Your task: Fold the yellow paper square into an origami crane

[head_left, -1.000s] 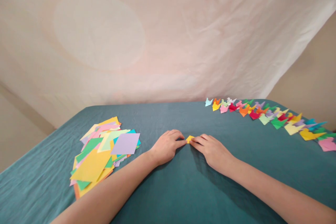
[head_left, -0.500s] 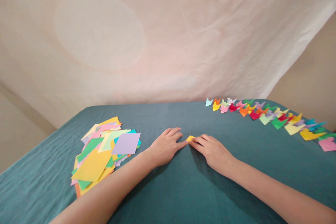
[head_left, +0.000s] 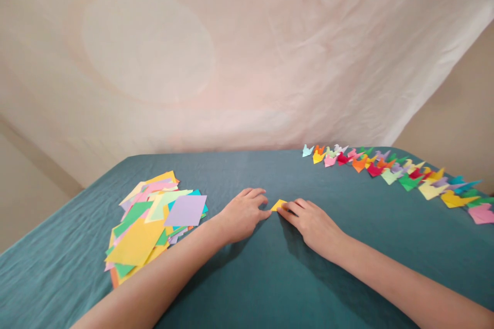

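Note:
A small folded piece of yellow origami paper [head_left: 278, 204] lies on the table between my hands. The fingers of my right hand [head_left: 314, 226] close over its right side and hide part of it. Just to the left, my left hand [head_left: 244, 216] rests with its fingers apart. Its thumb tip is close to the paper's left corner, with a slight gap, and nothing is in that hand.
Loose square sheets in many colours form a pile [head_left: 135, 241] on the left, a lilac sheet [head_left: 185, 211] at its right edge. Folded paper birds [head_left: 409, 180] stand in rows along the right. A teal cloth [head_left: 247, 288] covers the table; a pale cloth [head_left: 247, 61] hangs behind.
My left thumb has drawn back from the yellow paper, so its left corner now shows. My right hand keeps its place on the paper.

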Demonstrator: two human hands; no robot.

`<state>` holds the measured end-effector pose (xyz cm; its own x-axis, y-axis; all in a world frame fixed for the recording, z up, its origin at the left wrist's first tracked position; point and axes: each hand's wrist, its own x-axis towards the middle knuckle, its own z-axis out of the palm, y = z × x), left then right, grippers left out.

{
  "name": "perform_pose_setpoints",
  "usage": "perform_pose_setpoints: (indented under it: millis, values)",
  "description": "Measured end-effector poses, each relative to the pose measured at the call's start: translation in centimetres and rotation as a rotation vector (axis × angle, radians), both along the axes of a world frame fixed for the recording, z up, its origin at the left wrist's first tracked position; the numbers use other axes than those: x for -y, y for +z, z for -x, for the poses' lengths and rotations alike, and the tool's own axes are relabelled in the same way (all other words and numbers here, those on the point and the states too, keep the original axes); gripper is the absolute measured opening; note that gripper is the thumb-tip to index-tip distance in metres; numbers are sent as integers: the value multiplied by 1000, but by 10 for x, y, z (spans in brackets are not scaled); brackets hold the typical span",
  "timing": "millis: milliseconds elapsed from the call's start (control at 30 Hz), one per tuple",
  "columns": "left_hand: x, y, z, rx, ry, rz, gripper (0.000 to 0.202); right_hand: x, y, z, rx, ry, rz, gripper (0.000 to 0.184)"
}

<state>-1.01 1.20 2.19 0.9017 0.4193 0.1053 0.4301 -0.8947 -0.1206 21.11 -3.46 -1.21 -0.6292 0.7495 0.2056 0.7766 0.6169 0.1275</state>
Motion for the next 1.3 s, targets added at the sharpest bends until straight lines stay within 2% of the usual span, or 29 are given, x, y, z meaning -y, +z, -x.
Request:
perform_pose_setpoints:
  millis: [167,467,800,1133,1300]
  values:
    - [-8,-3,3,64,28,33,38,-1,-1,-1,-5,10,-8,34]
    - [0,-13,-5,67,13,20,40,-1,-1,-1,-1,7,3,36]
    - [4,-10,-9,52,46,-34,35,0,1,-2,5,-7,14,35]
    - [4,-9,-9,62,53,-14,34,1,6,-9,-41,-38,13,33]
    - [3,-10,-9,65,44,0,34,-1,8,-11,-77,-39,71,35]
